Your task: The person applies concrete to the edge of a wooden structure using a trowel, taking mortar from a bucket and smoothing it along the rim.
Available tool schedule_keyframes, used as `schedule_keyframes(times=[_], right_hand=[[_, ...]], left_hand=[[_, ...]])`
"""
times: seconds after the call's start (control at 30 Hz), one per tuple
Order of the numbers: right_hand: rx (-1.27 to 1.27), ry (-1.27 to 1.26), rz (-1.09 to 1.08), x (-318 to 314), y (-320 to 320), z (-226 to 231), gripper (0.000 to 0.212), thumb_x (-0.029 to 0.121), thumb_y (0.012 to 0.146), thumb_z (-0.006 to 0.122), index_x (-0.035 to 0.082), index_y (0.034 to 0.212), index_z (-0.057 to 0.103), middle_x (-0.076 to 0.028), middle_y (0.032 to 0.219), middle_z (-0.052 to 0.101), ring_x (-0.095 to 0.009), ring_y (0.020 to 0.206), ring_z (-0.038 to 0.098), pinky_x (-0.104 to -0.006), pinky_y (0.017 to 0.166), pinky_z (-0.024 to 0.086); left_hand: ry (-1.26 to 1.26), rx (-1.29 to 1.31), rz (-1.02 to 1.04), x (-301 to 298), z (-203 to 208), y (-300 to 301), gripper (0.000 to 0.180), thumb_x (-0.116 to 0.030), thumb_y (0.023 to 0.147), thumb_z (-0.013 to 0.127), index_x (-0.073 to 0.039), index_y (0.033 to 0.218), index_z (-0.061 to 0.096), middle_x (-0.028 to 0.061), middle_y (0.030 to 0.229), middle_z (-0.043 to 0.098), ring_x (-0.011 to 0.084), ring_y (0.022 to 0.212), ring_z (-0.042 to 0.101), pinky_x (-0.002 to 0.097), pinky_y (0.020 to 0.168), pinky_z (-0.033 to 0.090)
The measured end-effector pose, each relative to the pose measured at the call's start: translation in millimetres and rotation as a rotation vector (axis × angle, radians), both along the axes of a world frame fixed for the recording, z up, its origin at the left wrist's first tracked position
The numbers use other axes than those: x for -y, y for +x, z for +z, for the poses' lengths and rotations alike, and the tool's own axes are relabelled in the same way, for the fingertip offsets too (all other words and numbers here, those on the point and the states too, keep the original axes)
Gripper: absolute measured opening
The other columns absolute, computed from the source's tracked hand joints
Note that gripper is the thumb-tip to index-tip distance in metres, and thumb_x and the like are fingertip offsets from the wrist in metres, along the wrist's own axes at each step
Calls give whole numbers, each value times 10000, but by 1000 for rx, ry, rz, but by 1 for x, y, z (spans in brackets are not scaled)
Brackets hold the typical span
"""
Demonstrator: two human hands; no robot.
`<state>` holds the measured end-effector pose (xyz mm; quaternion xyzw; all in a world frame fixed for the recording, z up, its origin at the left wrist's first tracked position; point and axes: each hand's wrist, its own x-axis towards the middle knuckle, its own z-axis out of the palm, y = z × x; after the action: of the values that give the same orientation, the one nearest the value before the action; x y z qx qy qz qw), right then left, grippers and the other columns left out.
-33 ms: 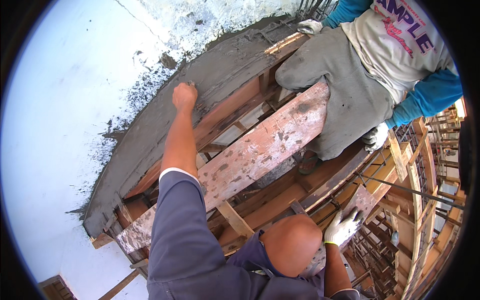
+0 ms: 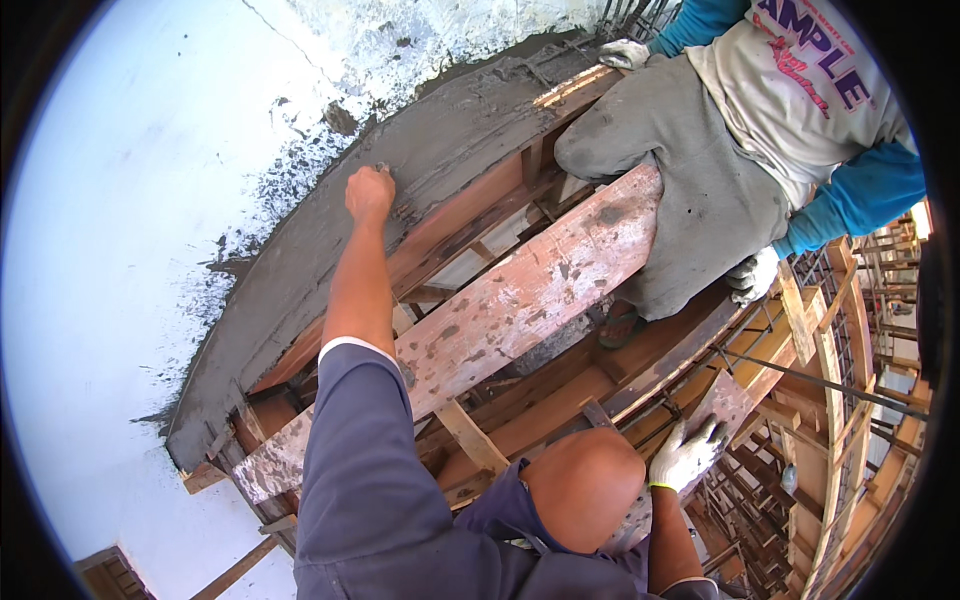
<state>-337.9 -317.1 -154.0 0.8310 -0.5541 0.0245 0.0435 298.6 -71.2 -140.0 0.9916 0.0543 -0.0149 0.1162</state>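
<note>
My bare left hand is closed over the curved band of wet grey concrete along the wall. Whatever it grips, if anything, is hidden behind the fingers. On my right, a white-gloved right hand lies spread with its palm on a short mortar-stained board. Between my arms, a long reddish plank, spotted with mortar, slants across the timber formwork. Smears and trowelled ridges show in the concrete near my left hand.
A co-worker with white gloves sits at the upper right, one foot down in the formwork. The white wall stands at left. Reinforcing bars and timber framing lie at right, with openings between the boards.
The view has shifted very slightly. Both my hands stay in the same places.
</note>
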Motion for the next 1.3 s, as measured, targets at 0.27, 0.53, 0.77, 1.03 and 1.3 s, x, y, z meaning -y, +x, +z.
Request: schedule_keyframes(times=[0.27, 0.53, 0.77, 1.03, 1.3], right_hand=[[-17, 23, -13, 0, 0, 0, 656, 396, 1001, 617, 1, 1506, 481, -251, 1599, 396, -463, 1467, 352, -550, 1223, 279], [-14, 25, -18, 0, 0, 3, 657, 396, 1002, 614, 8, 1513, 473, -248, 1600, 397, -460, 1471, 348, -551, 1220, 290], [-45, 41, -56, -1, 1, 1, 675, 424, 1003, 618, 30, 1528, 460, -226, 1607, 397, -452, 1480, 341, -552, 1221, 291], [-17, -4, 12, 2, -5, -8, 651, 416, 1002, 622, 23, 1504, 491, -228, 1597, 409, -459, 1470, 353, -567, 1205, 308], [-21, 35, -22, -4, 5, 8, 658, 408, 999, 623, 4, 1500, 486, -283, 1583, 398, -480, 1450, 372, -571, 1189, 328]], left_hand=[[46, 13, 121, -89, 8, -29, 393, -390, 970, 650, -49, 1131, 760, 241, 1167, 726, 426, 1136, 681, 504, 959, 541], [52, 87, 365, -193, -3, -61, 401, -394, 959, 665, -29, 1098, 755, 261, 1138, 724, 444, 1091, 688, 514, 929, 545], [-133, 167, 34, -70, 19, -54, 364, -355, 973, 646, -28, 1094, 751, 277, 1058, 727, 477, 1039, 684, 537, 912, 536], [-178, -42, -126, 89, 13, -31, 322, -327, 988, 642, -57, 1101, 776, 236, 1115, 739, 418, 1092, 699, 492, 948, 558], [-153, 12, -62, 13, -5, -54, 322, -320, 989, 641, -45, 1104, 762, 237, 1106, 737, 422, 1082, 699, 504, 933, 561]])
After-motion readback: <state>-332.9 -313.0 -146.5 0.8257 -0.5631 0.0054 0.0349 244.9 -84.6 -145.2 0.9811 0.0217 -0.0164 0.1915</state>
